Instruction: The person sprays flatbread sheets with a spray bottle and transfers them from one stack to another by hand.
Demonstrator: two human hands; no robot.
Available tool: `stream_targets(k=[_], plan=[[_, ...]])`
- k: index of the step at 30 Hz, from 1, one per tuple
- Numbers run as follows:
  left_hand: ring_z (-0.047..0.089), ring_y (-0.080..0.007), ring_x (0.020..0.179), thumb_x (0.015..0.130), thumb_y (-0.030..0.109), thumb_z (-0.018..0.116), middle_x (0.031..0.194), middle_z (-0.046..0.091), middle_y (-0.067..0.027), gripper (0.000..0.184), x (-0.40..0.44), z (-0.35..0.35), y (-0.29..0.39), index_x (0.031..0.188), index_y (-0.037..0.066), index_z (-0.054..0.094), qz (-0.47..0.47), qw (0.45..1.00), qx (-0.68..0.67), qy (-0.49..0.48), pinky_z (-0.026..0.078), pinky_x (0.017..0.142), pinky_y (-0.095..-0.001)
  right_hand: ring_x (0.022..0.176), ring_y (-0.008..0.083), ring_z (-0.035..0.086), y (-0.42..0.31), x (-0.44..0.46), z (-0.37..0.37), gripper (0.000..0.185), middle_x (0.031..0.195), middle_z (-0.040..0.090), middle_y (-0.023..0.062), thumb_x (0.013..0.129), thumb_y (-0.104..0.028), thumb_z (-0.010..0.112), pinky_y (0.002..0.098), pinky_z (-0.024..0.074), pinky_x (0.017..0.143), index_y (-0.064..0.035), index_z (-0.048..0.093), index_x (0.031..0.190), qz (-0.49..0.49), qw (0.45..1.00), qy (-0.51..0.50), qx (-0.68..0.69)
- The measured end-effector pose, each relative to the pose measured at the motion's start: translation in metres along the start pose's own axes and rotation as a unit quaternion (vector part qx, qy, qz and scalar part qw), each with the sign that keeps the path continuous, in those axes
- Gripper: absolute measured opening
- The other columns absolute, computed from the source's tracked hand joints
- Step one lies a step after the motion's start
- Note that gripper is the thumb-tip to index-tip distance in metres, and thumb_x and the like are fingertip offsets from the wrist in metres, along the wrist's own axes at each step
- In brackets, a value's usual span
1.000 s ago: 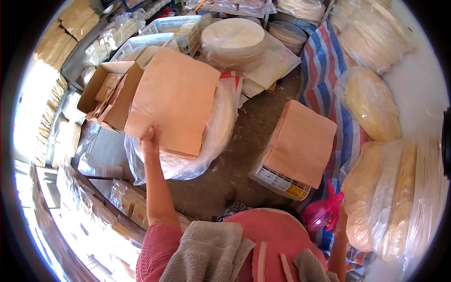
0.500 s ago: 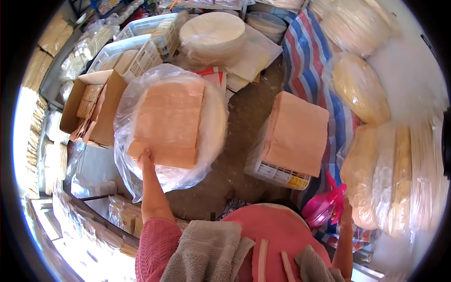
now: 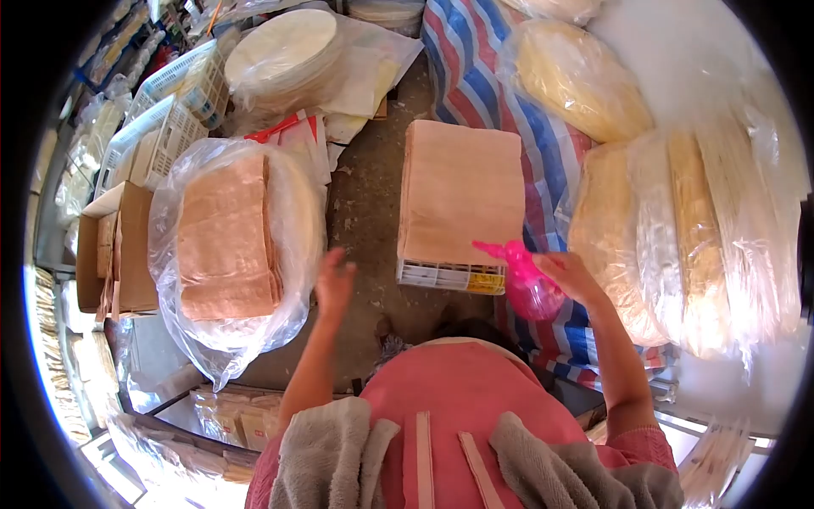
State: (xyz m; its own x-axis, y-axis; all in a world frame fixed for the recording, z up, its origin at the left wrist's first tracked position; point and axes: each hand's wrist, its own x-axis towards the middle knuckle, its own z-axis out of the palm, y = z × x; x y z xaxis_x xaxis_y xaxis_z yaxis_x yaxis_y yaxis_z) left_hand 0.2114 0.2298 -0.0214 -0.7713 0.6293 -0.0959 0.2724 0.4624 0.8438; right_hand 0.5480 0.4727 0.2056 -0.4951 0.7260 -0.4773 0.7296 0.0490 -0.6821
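My right hand (image 3: 563, 276) grips a pink spray bottle (image 3: 536, 293), its nozzle pointing left above the near right corner of a stack of tan sheets (image 3: 462, 191). That stack lies on a white plastic crate (image 3: 432, 276). My left hand (image 3: 334, 284) hangs over the floor between the two stacks, fingers apart, with nothing in it. Left of it, a second stack of brown sheets (image 3: 225, 242) rests on a pale round stack (image 3: 298, 204) wrapped in clear plastic (image 3: 170, 339).
An open cardboard box (image 3: 136, 254) stands at the left, with white plastic baskets (image 3: 157, 140) behind it. Another round stack (image 3: 284, 51) is at the back. Striped sheeting (image 3: 483, 85) runs along the right beside plastic-wrapped bundles (image 3: 649, 246). Floor (image 3: 365, 195) shows between the stacks.
My left hand has let go of the brown sheets' near corner and moved right. My right hand has raised the spray bottle to the crate's stack. The view has turned right.
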Motion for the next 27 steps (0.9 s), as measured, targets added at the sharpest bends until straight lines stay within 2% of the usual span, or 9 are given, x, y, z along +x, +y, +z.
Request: stream_targets(k=[1, 3, 6, 10, 13, 16, 19, 23, 27], plan=[[0.056, -0.0251, 0.101, 0.071, 0.014, 0.07, 0.111, 0.057, -0.0143, 0.047, -0.008, 0.028, 0.022, 0.114, 0.002, 0.055, 0.003, 0.999, -0.005, -0.031, 0.045, 0.088, -0.0356, 0.043, 0.01, 0.047, 0.001, 0.007, -0.006, 0.042, 0.055, 0.052, 0.0025, 0.09, -0.042, 0.052, 0.0242, 0.0375, 0.041, -0.0047, 0.059, 0.072, -0.009, 1.0, 0.009, 0.017], [0.06, -0.0195, 0.094, 0.073, 0.016, 0.066, 0.1, 0.063, -0.0126, 0.041, -0.013, 0.083, 0.037, 0.11, 0.003, 0.058, -0.002, 0.999, -0.016, -0.031, 0.047, 0.083, -0.0328, 0.043, 0.0109, 0.047, 0.015, 0.021, -0.026, 0.041, 0.055, 0.051, 0.0029, 0.091, -0.042, 0.05, 0.0248, 0.0383, 0.041, -0.0051, 0.057, 0.073, -0.025, 0.988, 0.034, 0.148], [0.057, -0.0262, 0.098, 0.069, 0.012, 0.068, 0.107, 0.058, -0.0162, 0.043, 0.0, 0.126, 0.04, 0.11, 0.0, 0.058, -0.095, 0.985, -0.011, -0.142, 0.046, 0.085, -0.0349, 0.041, 0.0127, 0.046, 0.033, 0.025, -0.05, 0.042, 0.055, 0.05, 0.0041, 0.092, -0.043, 0.046, 0.0256, 0.0387, 0.04, -0.0055, 0.055, 0.074, -0.03, 0.948, 0.087, 0.304], [0.056, -0.0315, 0.099, 0.069, 0.011, 0.065, 0.109, 0.057, -0.0181, 0.043, 0.002, 0.155, 0.035, 0.11, 0.0, 0.058, -0.064, 0.99, 0.086, -0.094, 0.045, 0.087, -0.038, 0.04, 0.0141, 0.045, 0.056, 0.017, -0.072, 0.044, 0.054, 0.049, 0.0057, 0.093, -0.044, 0.042, 0.0263, 0.0383, 0.038, -0.0054, 0.054, 0.077, 0.009, 0.914, 0.113, 0.389], [0.055, -0.0337, 0.1, 0.069, 0.011, 0.064, 0.109, 0.057, -0.0183, 0.04, -0.002, 0.158, 0.039, 0.107, 0.0, 0.059, -0.062, 0.992, 0.098, -0.041, 0.044, 0.087, -0.0397, 0.039, 0.0138, 0.045, 0.08, 0.006, -0.079, 0.044, 0.054, 0.05, 0.0056, 0.093, -0.044, 0.043, 0.0269, 0.0383, 0.037, -0.0052, 0.053, 0.076, 0.038, 0.929, 0.1, 0.354], [0.053, -0.0327, 0.101, 0.068, 0.011, 0.064, 0.109, 0.057, -0.0169, 0.036, -0.006, 0.155, 0.052, 0.103, 0.002, 0.061, -0.041, 0.99, 0.136, -0.006, 0.044, 0.087, -0.0395, 0.038, 0.0136, 0.044, 0.098, -0.005, -0.073, 0.045, 0.053, 0.049, 0.0049, 0.092, -0.044, 0.044, 0.0267, 0.0377, 0.037, -0.0048, 0.054, 0.074, 0.08, 0.964, 0.082, 0.239], [0.052, -0.0319, 0.101, 0.068, 0.012, 0.064, 0.107, 0.058, -0.0136, 0.03, -0.01, 0.152, 0.065, 0.097, 0.004, 0.063, -0.024, 0.985, 0.171, 0.014, 0.044, 0.086, -0.0394, 0.038, 0.0129, 0.044, 0.101, -0.01, -0.066, 0.047, 0.052, 0.049, 0.0038, 0.091, -0.046, 0.046, 0.0263, 0.0365, 0.037, -0.0044, 0.055, 0.072, 0.128, 0.977, 0.023, 0.17], [0.051, -0.0316, 0.099, 0.068, 0.013, 0.065, 0.102, 0.057, -0.0104, 0.025, -0.017, 0.147, 0.087, 0.093, 0.008, 0.065, -0.039, 0.979, 0.194, 0.041, 0.044, 0.084, -0.0401, 0.041, 0.0103, 0.044, 0.066, -0.011, -0.06, 0.049, 0.052, 0.047, 0.0021, 0.088, -0.05, 0.05, 0.0246, 0.0355, 0.039, -0.0058, 0.055, 0.068, 0.099, 0.99, -0.069, 0.075], [0.051, -0.0315, 0.098, 0.067, 0.013, 0.066, 0.1, 0.056, -0.0107, 0.023, -0.02, 0.151, 0.087, 0.09, 0.011, 0.063, -0.057, 0.979, 0.187, 0.061, 0.044, 0.082, -0.0407, 0.042, 0.0102, 0.045, 0.05, 0.006, -0.054, 0.047, 0.054, 0.049, 0.0023, 0.09, -0.048, 0.049, 0.0243, 0.0363, 0.041, -0.0062, 0.055, 0.07, 0.012, 0.987, -0.09, 0.13]])
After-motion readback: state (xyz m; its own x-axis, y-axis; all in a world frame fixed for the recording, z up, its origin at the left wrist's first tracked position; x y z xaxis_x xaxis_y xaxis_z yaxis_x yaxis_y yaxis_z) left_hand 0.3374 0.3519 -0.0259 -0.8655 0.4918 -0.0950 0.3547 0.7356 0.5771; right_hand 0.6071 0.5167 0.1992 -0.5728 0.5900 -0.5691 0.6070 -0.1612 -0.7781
